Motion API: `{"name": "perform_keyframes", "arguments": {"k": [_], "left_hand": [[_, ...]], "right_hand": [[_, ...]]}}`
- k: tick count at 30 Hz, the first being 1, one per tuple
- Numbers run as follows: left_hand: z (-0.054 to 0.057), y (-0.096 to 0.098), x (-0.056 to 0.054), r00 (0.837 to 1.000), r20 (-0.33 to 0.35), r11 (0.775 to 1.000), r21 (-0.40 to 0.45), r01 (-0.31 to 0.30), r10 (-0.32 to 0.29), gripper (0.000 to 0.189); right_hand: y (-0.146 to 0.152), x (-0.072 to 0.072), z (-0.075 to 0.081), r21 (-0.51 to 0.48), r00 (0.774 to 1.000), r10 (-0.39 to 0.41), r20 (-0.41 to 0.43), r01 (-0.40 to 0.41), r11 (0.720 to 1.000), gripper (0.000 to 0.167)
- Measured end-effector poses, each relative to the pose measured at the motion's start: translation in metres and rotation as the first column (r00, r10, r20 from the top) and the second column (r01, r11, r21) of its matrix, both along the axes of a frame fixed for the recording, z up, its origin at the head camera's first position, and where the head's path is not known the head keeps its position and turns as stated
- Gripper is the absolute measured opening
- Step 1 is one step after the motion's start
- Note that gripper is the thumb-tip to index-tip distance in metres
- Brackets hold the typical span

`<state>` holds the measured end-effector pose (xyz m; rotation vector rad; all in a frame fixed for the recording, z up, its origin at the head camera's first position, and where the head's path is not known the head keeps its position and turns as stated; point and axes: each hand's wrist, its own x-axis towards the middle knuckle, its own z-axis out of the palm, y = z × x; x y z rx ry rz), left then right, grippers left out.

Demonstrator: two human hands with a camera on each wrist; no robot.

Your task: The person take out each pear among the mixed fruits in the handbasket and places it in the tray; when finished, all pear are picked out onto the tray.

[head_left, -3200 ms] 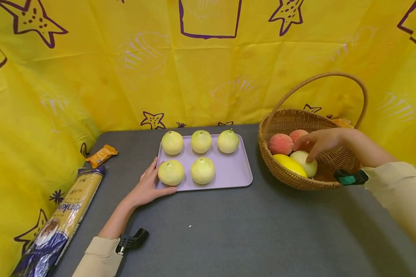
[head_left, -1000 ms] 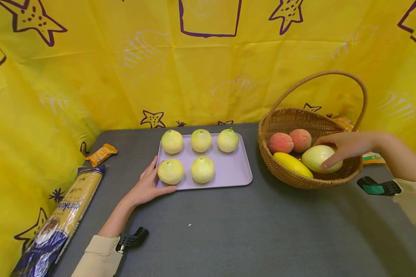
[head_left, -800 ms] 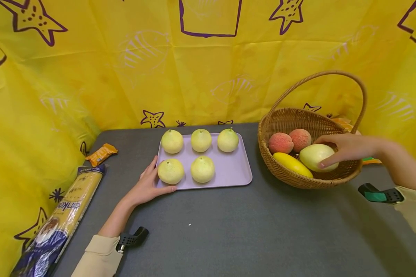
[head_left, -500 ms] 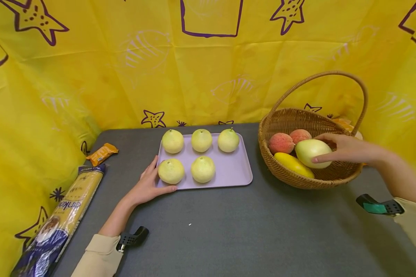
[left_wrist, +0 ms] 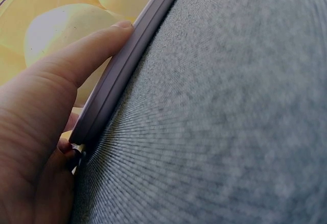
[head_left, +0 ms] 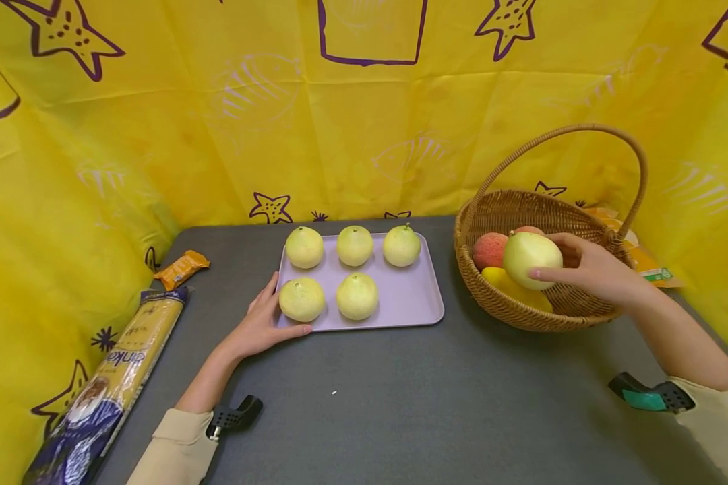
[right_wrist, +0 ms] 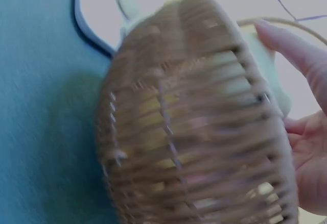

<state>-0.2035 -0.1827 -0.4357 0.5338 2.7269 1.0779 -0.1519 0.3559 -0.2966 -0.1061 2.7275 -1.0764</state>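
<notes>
My right hand (head_left: 588, 269) holds a pale green pomelo-like fruit (head_left: 529, 259) with a short stem, fingers and thumb around its right side. It is above the other fruit in the wicker basket (head_left: 582, 322). Below and behind it sit a yellow oblong fruit (head_left: 516, 291) and two red peaches (head_left: 488, 250), partly hidden. With thumb and fingers spread, my left hand (head_left: 257, 327) rests against the near left corner of the lilac tray (head_left: 406, 296). In the left wrist view the thumb (left_wrist: 97, 48) lies on the tray's rim. Several pale green fruits (head_left: 356, 296) stand on the tray in two rows.
The basket's tall handle (head_left: 582, 128) arches over it. An orange packet (head_left: 652, 266) lies behind the basket at right. At left are a small orange wrapped snack (head_left: 182, 269) and a long noodle-like packet (head_left: 121, 370). Yellow cloth (head_left: 352, 148) hangs behind the grey table (head_left: 400, 404).
My right hand took hold of the pale green fruit in the basket, then lifted it up and leftward, over the yellow fruit and peaches. My left hand has stayed at the tray's corner.
</notes>
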Motion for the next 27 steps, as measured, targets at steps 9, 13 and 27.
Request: {"name": "perform_keyframes", "arguments": {"k": [9,13,27], "left_hand": [[0.001,0.0,0.0,1.0,0.006,1.0,-0.003,-0.001,0.001,0.106],[0.001,0.0,0.0,1.0,0.004,1.0,-0.003,-0.005,0.005,0.106],[0.001,0.0,0.001,1.0,-0.008,1.0,0.001,-0.001,0.001,0.107]], "right_hand": [[-0.025,0.01,0.001,-0.131,0.998,-0.065,-0.011,0.063,0.989,0.074],[-0.035,0.012,0.001,-0.217,0.996,-0.08,-0.028,0.072,0.974,0.073],[-0.064,0.018,0.001,-0.548,0.998,-0.042,-0.037,0.015,0.836,0.058]]}}
